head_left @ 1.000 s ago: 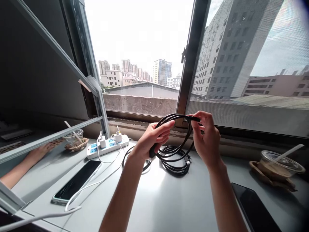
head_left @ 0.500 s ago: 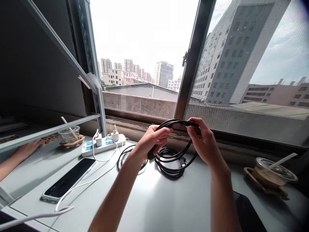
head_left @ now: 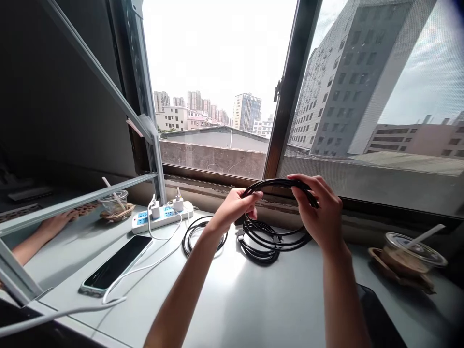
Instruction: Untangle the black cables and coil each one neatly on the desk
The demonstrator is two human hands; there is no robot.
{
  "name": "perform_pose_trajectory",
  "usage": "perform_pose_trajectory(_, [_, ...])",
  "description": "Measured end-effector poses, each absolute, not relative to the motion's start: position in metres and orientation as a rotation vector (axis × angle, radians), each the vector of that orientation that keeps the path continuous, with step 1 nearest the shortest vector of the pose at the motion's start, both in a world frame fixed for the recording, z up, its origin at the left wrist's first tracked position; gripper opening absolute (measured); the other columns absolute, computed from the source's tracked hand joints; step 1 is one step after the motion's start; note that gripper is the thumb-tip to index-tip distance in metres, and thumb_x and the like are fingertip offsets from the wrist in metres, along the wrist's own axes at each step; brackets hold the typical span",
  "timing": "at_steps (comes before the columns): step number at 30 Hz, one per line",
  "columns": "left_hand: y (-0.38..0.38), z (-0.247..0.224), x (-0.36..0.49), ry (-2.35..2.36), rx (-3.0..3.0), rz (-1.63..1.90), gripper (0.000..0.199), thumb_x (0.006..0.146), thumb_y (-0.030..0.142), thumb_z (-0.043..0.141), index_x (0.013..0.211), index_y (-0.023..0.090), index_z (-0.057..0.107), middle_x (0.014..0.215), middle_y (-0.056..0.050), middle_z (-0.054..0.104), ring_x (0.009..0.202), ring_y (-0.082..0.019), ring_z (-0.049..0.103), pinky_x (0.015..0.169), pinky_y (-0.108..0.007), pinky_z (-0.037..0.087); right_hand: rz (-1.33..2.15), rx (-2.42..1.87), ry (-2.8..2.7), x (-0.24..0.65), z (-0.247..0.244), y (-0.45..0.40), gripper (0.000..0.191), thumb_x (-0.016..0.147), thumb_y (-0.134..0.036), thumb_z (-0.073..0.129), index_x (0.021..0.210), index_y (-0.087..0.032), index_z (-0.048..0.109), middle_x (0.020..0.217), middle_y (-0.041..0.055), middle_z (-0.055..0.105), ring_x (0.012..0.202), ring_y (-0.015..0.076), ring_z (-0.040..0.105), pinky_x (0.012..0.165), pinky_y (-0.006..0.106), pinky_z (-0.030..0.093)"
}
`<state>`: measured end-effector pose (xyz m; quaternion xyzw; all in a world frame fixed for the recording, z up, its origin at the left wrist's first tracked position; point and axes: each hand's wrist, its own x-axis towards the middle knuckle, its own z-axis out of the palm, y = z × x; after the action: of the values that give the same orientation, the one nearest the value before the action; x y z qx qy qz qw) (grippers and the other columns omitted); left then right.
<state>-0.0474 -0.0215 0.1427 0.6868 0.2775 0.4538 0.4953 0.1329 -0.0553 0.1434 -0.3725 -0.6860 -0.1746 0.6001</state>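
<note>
A looped black cable (head_left: 275, 182) is held up between both hands above the table. My left hand (head_left: 237, 207) pinches the left side of the loops, with its fingers closed. At the right side, my right hand (head_left: 319, 208) has its fingers wrapped round the cable. The lower loops hang between the hands. Behind and below them, a coiled black cable (head_left: 259, 258) lies on the table, partly covered in view by the held loops. Another black coil (head_left: 188, 237) lies further left, partly hidden by my left forearm.
On the left are a phone (head_left: 116, 266), a white power strip (head_left: 163, 220) with chargers, and a white cable (head_left: 145, 267). Cups stand at left (head_left: 113, 200) and right (head_left: 411, 253). A dark device (head_left: 379, 314) lies lower right. Another person's hand (head_left: 56, 224) is far left, beyond a metal frame.
My right hand has moved right and now wraps further round the cable, and the held loops are spread wider. The view has shifted slightly, so the table items appear further right.
</note>
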Motion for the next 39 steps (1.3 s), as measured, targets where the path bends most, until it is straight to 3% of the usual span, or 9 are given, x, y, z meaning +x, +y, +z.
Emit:
perform_pose_trajectory(4, [0.001, 0.123, -0.039, 0.782, 1.851, 1.074, 0.043, 0.082, 0.05, 0.049, 0.058, 0.015, 0.055, 0.055, -0.003, 0.06, 0.068, -0.017, 0.062, 0.071, -0.026, 0.045, -0.477, -0.852, -1.498, 0.138, 0.141, -0.052, 0.014, 0.089, -0.024, 0.053, 0.096, -0.022, 0.064, 0.08, 0.0001, 0.057, 0.056, 0.0094, 0.049, 0.048, 0.021, 0.037])
perform_pose_trajectory(7, [0.02, 0.11, -0.039, 0.872, 1.902, 0.96, 0.048, 0.084, 0.054, 0.042, 0.069, 0.014, 0.064, 0.069, -0.006, 0.069, 0.074, -0.02, 0.064, 0.077, -0.03, 0.045, -0.436, -0.903, -1.545, 0.14, 0.133, -0.039, 0.015, 0.09, -0.026, 0.052, 0.097, -0.023, 0.064, 0.084, 0.001, 0.059, 0.065, 0.011, 0.054, 0.054, 0.021, 0.042])
perform_pose_trajectory(11, [0.037, 0.104, -0.045, 1.173, 1.914, 0.793, 0.059, 0.083, 0.06, 0.037, 0.073, 0.011, 0.069, 0.078, -0.011, 0.07, 0.079, -0.024, 0.064, 0.077, -0.034, 0.046, -0.319, -0.892, -1.54, 0.139, 0.124, -0.019, 0.017, 0.091, -0.027, 0.049, 0.099, -0.021, 0.064, 0.086, 0.0022, 0.059, 0.076, 0.0137, 0.057, 0.067, 0.024, 0.047])
perform_pose_trajectory(14, [0.04, 0.107, -0.046, 1.177, 1.83, 0.649, 0.057, 0.084, 0.057, 0.038, 0.092, 0.009, 0.067, 0.082, -0.011, 0.07, 0.069, -0.023, 0.066, 0.07, -0.035, 0.049, -0.278, -0.851, -1.464, 0.137, 0.121, -0.011, 0.019, 0.092, -0.026, 0.048, 0.101, -0.019, 0.063, 0.088, 0.004, 0.058, 0.077, 0.014, 0.057, 0.069, 0.025, 0.048])
perform_pose_trajectory(16, [0.04, 0.109, -0.043, 1.14, 1.777, 0.604, 0.05, 0.086, 0.048, 0.039, 0.104, 0.008, 0.062, 0.085, -0.01, 0.071, 0.072, -0.021, 0.067, 0.074, -0.033, 0.049, -0.251, -0.88, -1.456, 0.137, 0.12, -0.008, 0.02, 0.092, -0.026, 0.049, 0.103, -0.018, 0.064, 0.09, 0.0048, 0.059, 0.077, 0.0138, 0.057, 0.068, 0.024, 0.047])
perform_pose_trajectory(20, [0.05, 0.107, -0.034, 1.183, 1.648, 0.557, 0.041, 0.087, 0.034, 0.038, 0.098, 0.004, 0.063, 0.085, -0.009, 0.071, 0.084, -0.02, 0.066, 0.082, -0.029, 0.047, -0.21, -1.016, -1.485, 0.138, 0.117, -0.001, 0.022, 0.092, -0.024, 0.049, 0.109, -0.02, 0.062, 0.095, 0.0033, 0.059, 0.078, 0.0126, 0.059, 0.072, 0.022, 0.048])
perform_pose_trajectory(27, [0.076, 0.09, -0.032, 1.063, 1.577, 0.487, 0.043, 0.088, 0.033, 0.032, 0.103, 0.005, 0.062, 0.093, -0.005, 0.071, 0.099, -0.017, 0.063, 0.089, -0.024, 0.043, -0.163, -1.161, -1.575, 0.138, 0.119, 0.004, 0.026, 0.094, -0.027, 0.047, 0.117, -0.027, 0.06, 0.101, 0.0005, 0.059, 0.069, 0.0096, 0.056, 0.062, 0.02, 0.044])
perform_pose_trajectory(35, [0.101, 0.069, -0.041, 1.154, 1.438, 0.35, 0.054, 0.078, 0.05, 0.042, 0.097, 0.007, 0.068, 0.087, -0.01, 0.073, 0.094, -0.026, 0.065, 0.082, -0.03, 0.048, 0.152, -1.341, -1.613, 0.157, 0.112, 0.016, 0.035, 0.088, -0.024, 0.058, 0.122, -0.027, 0.06, 0.094, 0.0027, 0.064, 0.077, 0.014, 0.057, 0.071, 0.027, 0.045])
perform_pose_trajectory(39, [0.09, 0.069, -0.038, 1.294, 1.529, 0.285, 0.056, 0.08, 0.049, 0.038, 0.085, 0.004, 0.07, 0.073, -0.012, 0.072, 0.066, -0.022, 0.067, 0.056, -0.022, 0.045, 0.521, -1.327, -1.657, 0.178, 0.097, 0.024, 0.035, 0.083, -0.023, 0.062, 0.118, -0.025, 0.063, 0.081, 0.0006, 0.065, 0.065, 0.0112, 0.057, 0.068, 0.028, 0.048])
